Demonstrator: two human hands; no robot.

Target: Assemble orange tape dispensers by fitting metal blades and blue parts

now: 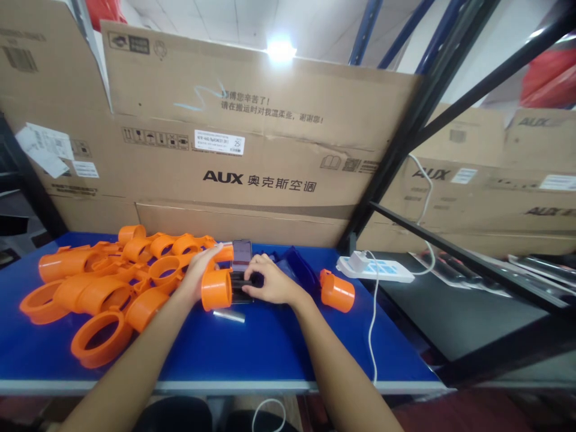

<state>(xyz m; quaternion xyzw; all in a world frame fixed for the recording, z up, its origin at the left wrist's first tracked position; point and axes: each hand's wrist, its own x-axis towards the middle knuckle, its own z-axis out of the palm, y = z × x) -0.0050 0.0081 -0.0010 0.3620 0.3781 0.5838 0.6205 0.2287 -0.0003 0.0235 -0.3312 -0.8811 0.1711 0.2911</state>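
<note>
My left hand [197, 275] is closed around an orange plastic part with a round cup-like ring [216, 290], held above the blue table. Its fingers are mostly hidden behind the part. Right beside it, my right hand [271, 281] has thumb and fingers curled into a pinch over a small black case [243, 294]. Whatever sits between those fingertips is dark and too small to name. The case's dark see-through lid [242, 252] stands raised behind. In front of the case, a short silvery piece [229, 315] lies on the table.
Many similar orange ring parts [101, 294] are heaped on the left of the blue table [216, 360]. One orange cup part [337, 292] lies at right, near a dark blue plastic item [300, 267]. A white power strip [378, 268] with cables and a black frame post [396, 150] stand beyond.
</note>
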